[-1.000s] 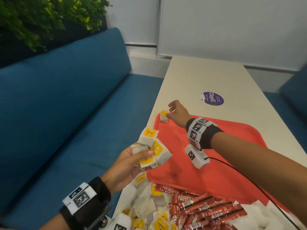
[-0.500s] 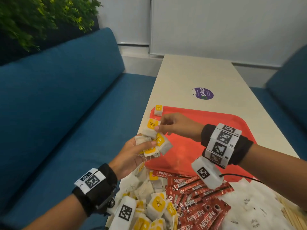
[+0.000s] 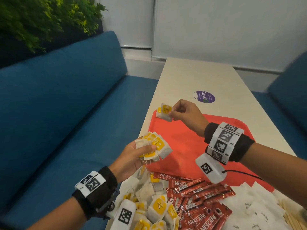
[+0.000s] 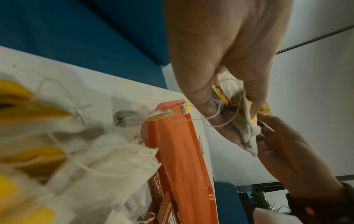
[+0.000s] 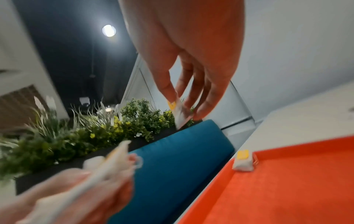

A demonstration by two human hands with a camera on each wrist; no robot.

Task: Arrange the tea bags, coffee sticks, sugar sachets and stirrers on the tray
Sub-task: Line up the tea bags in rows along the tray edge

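My right hand (image 3: 171, 112) pinches one yellow-tagged tea bag (image 3: 166, 112) just above the far left corner of the red tray (image 3: 191, 143). Another tea bag (image 5: 242, 162) lies in that corner, partly hidden behind the held one in the head view. My left hand (image 3: 146, 150) grips a bunch of tea bags (image 3: 157, 145) over the tray's left edge. On the table near me lie a heap of tea bags (image 3: 157, 208), red coffee sticks (image 3: 196, 195), white sugar sachets (image 3: 254, 206) and wooden stirrers (image 3: 294, 214).
The cream table (image 3: 199, 75) runs away from me, with a purple sticker (image 3: 205, 96) beyond the tray. Blue benches (image 3: 66, 105) flank it on both sides. Green plants (image 3: 41, 19) stand behind the left bench.
My right hand left one tea bag in the tray's far corner, came back to the left hand's bunch, took another bag and carried it toward that corner. The view shifted slightly.
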